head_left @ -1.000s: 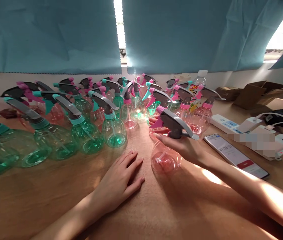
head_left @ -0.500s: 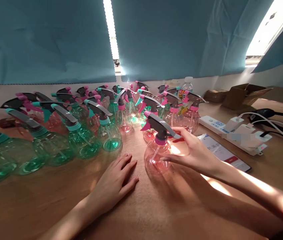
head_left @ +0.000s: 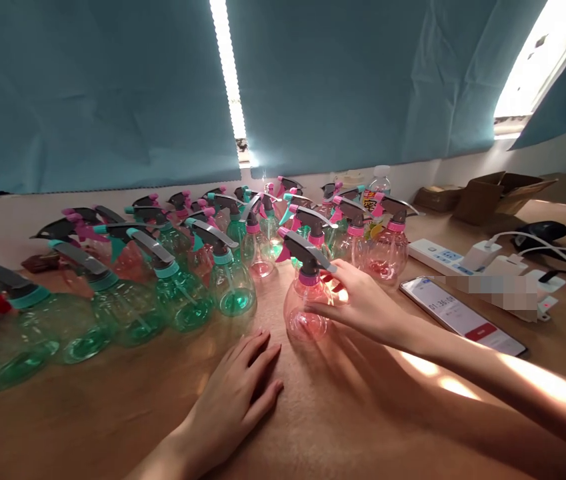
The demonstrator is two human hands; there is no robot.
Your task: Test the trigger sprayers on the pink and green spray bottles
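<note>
A clear pink spray bottle (head_left: 306,313) with a grey and pink trigger head stands upright on the wooden table. My right hand (head_left: 355,297) is closed around its right side, thumb across the front of the body and fingers behind, partly hidden. My left hand (head_left: 240,383) lies flat on the tabletop, fingers stretched out, holding nothing. Just beyond it stands a green spray bottle (head_left: 233,290), the nearest of a slanting row of green ones. Behind the held bottle, another pink spray bottle (head_left: 387,250) stands among several pink and green ones.
To the right lie a phone (head_left: 463,317) showing a timer and a white power strip (head_left: 435,257) with chargers and cables. An open cardboard box (head_left: 487,200) and a clear plastic bottle (head_left: 380,180) stand farther back. Blue curtains (head_left: 113,87) hang behind the table.
My right hand and the pink spray bottle have shifted left and slightly back, closer to the green row. My left hand stays flat on the table. The camera view has turned slightly.
</note>
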